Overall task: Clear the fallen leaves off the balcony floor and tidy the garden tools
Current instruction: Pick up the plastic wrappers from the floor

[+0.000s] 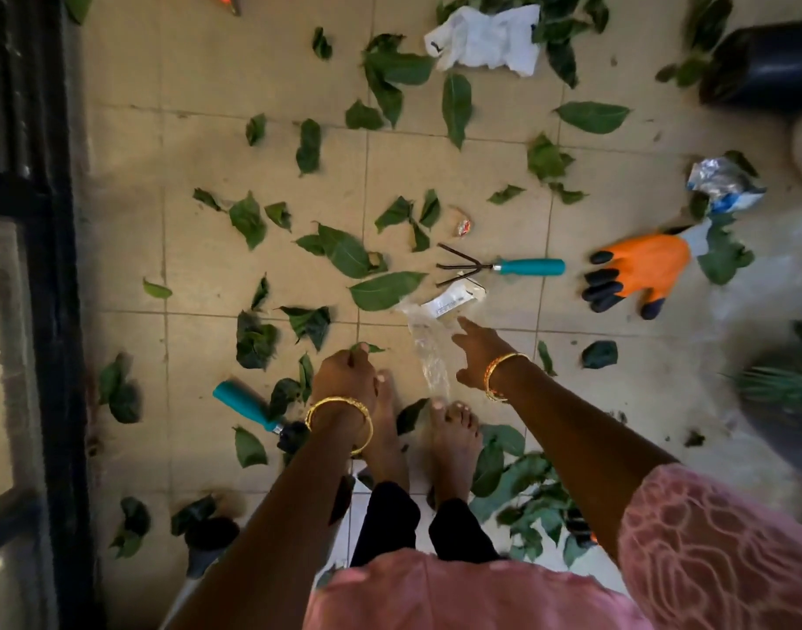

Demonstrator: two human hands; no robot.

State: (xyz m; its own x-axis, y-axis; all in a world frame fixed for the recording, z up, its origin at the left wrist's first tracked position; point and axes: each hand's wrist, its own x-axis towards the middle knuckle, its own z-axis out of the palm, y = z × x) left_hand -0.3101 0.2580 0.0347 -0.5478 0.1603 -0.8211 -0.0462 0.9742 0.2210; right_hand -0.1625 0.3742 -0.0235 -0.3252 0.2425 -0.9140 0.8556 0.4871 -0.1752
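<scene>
Green fallen leaves (385,291) are lying scattered across the beige tiled balcony floor (208,143), thickest at the far edge and beside my bare feet (453,447). I am bending over them with both arms lowered. My left hand (344,372) is pinching a small green leaf (367,347) between curled fingers, just above the floor. My right hand (481,356) is reaching forward with fingers straight and spread, holding nothing, its fingertips just short of a crumpled clear plastic wrapper with a white label (440,320).

Just beyond the wrapper a three-pronged hand rake with a teal handle (503,268) is lying flat, prongs pointing left. A second tool with a teal handle (253,409) is resting near my left wrist, its head partly hidden by my arm. An orange work glove with black fingertips (635,272) is lying to the right, near a crumpled foil packet (721,181). Crumpled white paper (485,38) and a black pot (762,65) are sitting at the far edge.

As I judge it, the risks are these: my bare feet are standing close to the rake's prongs, so a careless step could hurt; the thin wrapper may slide away under flat fingertips; and the single leaf could slip from so light a pinch.
</scene>
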